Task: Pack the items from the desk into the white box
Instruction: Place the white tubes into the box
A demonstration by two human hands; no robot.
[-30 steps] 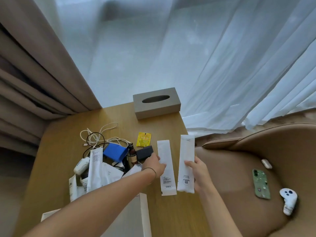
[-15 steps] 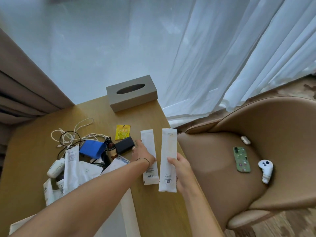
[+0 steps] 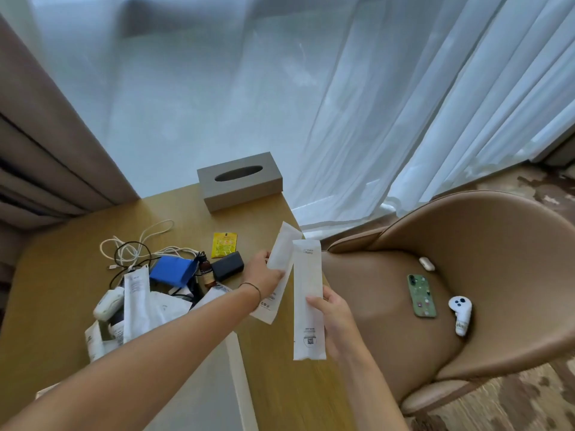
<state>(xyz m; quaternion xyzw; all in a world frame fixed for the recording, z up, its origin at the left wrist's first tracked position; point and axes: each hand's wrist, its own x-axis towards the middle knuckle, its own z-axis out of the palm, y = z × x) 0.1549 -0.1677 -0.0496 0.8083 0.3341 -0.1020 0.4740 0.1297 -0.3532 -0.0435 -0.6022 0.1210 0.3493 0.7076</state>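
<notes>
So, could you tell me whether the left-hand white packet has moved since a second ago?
Yes. The left-hand white packet has lifted off the desk and tilted toward the chair.

White packets [image 3: 308,293]; blue pouch [image 3: 171,270]; yellow sachet [image 3: 224,244]; tan chair [image 3: 485,244].

Wooden desk [image 3: 71,309]: tissue box [image 3: 239,181], cables [image 3: 137,247], yellow sachet [image 3: 224,244].

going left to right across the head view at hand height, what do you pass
blue pouch → black power bank → left hand → right hand → green phone → white controller
</notes>
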